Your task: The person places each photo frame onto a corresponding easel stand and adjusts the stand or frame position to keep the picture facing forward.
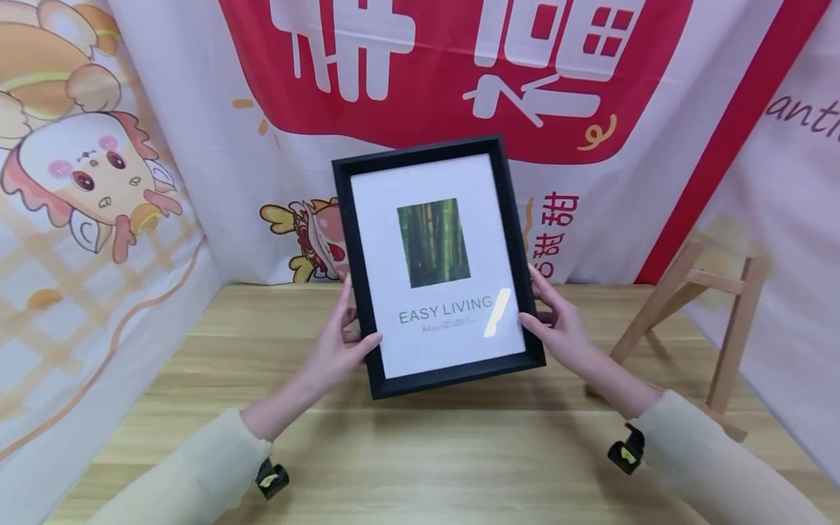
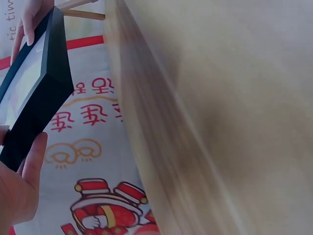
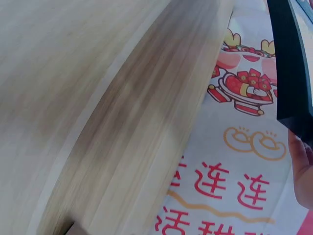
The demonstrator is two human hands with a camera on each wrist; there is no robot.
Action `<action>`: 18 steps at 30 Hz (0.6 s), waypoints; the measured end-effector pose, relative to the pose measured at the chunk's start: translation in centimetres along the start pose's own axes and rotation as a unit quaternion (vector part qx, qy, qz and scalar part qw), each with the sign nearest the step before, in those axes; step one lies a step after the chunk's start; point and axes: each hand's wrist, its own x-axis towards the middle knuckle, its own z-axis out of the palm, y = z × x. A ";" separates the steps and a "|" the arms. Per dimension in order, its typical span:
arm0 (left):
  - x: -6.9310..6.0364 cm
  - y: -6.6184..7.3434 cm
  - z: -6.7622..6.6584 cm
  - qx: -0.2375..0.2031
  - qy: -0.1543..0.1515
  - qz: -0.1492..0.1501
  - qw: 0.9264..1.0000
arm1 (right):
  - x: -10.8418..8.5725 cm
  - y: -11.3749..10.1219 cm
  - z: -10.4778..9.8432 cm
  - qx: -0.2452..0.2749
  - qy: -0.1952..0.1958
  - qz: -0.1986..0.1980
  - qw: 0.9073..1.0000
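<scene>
A black picture frame [image 1: 459, 372] with a white insert, a green bamboo picture and the words EASY LIVING is held up, slightly tilted, in the head view. The left hand [image 1: 341, 343] grips its left side, thumb on the front edge and fingers behind. On the opposite side the right hand [image 1: 558, 324] grips the right edge in the same manner. The left wrist view shows the frame [image 2: 56, 73] side-on between the left hand [image 2: 22, 191] and the right hand [image 2: 30, 19]. In the right wrist view, the frame [image 3: 291, 68] rises above the right hand [image 3: 303, 171].
A wooden easel-like stand [image 1: 728, 343] stands at the right of the wooden table [image 1: 420, 459], beside the right forearm. Printed cloth [image 1: 282, 146] hangs behind the table, with more cloth on both sides. A dark object's corner shows at the right wrist view's bottom edge.
</scene>
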 end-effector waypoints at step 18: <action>6.4 0.1 6.6 0.092 -0.063 0.166 0.980 | -5.5 -0.8 -5.5 -0.117 0.092 0.044 0.988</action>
